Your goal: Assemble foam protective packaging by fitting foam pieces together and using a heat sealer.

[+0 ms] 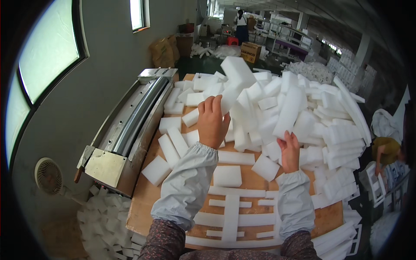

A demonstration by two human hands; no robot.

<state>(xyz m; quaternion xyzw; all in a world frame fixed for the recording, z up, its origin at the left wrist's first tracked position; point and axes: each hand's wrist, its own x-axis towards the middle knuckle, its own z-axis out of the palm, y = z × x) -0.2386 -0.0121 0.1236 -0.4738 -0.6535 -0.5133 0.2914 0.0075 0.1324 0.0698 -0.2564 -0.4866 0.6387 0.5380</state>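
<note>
My left hand [212, 121] is closed around the edge of a white foam block [229, 99] at the front of a large heap. Its far end runs up against another pale block [238, 73], and I cannot tell whether the two are joined. With fingers and thumb my right hand [289, 149] grips the lower end of a long white foam bar [289, 110], which leans up against the pile. Below the hands, flat foam strips [231, 216] lie crosswise in a grid on the brown tabletop [162, 208]. Loose foam blocks [157, 170] lie beside my left forearm.
Along the table's left side stands a long metal roller machine [134, 117]. A wall fan [48, 175] and a pile of foam offcuts [104, 221] are at lower left. Stacked strips [344, 143] rise at right, near a seated person [385, 151]. Another person [241, 26] stands far back.
</note>
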